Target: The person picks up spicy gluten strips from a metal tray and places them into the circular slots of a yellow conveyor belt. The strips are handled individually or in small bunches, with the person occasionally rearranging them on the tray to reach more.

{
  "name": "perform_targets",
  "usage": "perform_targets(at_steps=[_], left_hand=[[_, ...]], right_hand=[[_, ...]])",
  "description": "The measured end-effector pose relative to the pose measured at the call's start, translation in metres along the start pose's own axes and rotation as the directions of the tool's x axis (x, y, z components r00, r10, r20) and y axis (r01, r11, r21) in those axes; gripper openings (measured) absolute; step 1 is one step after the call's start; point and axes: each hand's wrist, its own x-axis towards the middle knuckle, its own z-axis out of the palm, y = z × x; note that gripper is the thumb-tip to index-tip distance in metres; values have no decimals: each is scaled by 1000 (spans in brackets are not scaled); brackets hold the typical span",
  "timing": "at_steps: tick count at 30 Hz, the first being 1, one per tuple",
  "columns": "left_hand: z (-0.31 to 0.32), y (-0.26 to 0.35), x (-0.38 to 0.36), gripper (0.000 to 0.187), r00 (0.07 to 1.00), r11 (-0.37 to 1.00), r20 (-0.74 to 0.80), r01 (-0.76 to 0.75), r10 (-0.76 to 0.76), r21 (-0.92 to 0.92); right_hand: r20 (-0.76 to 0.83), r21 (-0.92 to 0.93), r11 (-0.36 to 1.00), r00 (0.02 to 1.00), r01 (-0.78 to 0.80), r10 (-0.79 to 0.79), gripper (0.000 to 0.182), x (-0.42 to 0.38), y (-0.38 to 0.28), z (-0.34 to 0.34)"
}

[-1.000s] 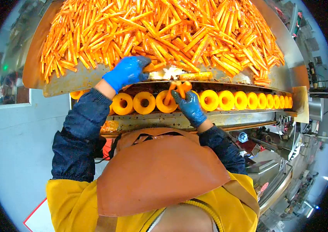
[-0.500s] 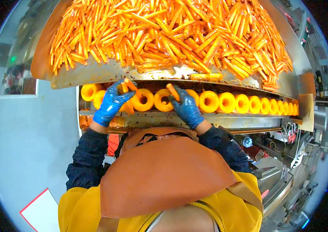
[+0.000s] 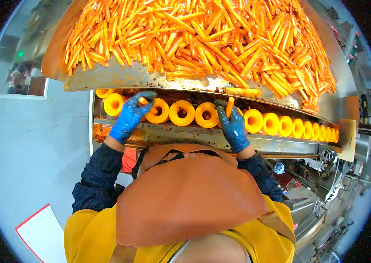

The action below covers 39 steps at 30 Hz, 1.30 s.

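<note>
My left hand [image 3: 132, 115], in a blue glove smeared dark at the fingertips, is closed on an orange food stick [image 3: 143, 101] that pokes up between thumb and fingers. It is over the left part of a row of yellow funnel-shaped cups, touching or nearly touching one cup [image 3: 156, 110]. My right hand [image 3: 234, 130], gloved alike, pinches another orange stick [image 3: 229, 107] upright beside a yellow cup [image 3: 206, 115]. The palm and fingers hide the cup beneath that hand. Between the hands, a round-holed cup [image 3: 182, 113] shows in full.
Behind the cups, a metal tray [image 3: 119, 78] bears a large heap of glossy orange sticks [image 3: 185, 39]. More yellow cups [image 3: 270, 123] run to the right. A metal ledge [image 3: 185, 133] edges the row in front. A pale wall [image 3: 23, 144] stands left.
My right hand has moved right along the cups, its stick now more upright. My left hand shows fewer sticks than the several seen before. The view has shifted slightly.
</note>
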Motion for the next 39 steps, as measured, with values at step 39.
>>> perform_targets(at_steps=[39], left_hand=[[-78, -49, 92, 30, 906, 584, -196, -67, 376, 809]], right_hand=[[343, 243, 968, 927, 67, -151, 22, 50, -67, 149]])
